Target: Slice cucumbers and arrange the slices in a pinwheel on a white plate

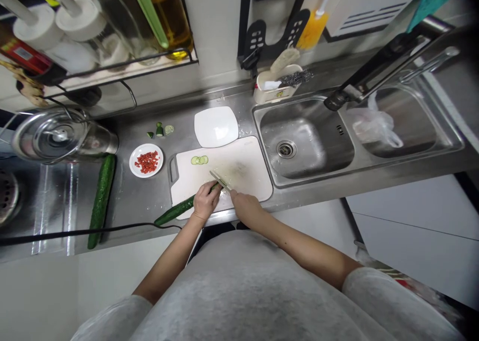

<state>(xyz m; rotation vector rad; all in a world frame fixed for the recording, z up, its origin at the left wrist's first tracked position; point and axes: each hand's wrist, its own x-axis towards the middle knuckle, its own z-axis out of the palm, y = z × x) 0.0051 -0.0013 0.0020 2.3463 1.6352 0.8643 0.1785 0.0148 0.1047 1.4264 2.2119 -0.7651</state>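
My left hand (207, 200) is closed round a dark green cucumber (175, 212) that lies slanting across the near left part of the white cutting board (247, 154). In my right hand (245, 206) is the handle of a knife (220, 180), its blade at the cucumber's right end, close to my left fingers. Whether the edge is inside the cucumber I cannot tell. A few thin cucumber slices (199, 160) rest on the board's upper left area. Behind the board, and close to it, sits a white square plate (216, 126).
Left of the board stands a small plate (161, 167) of chopped red pieces, with cucumber ends (159, 129) behind it. Another whole cucumber (102, 196) lies further left, near a black cable (123, 228). A double steel sink (307, 174) adjoins the board on the right, under a faucet (359, 84).
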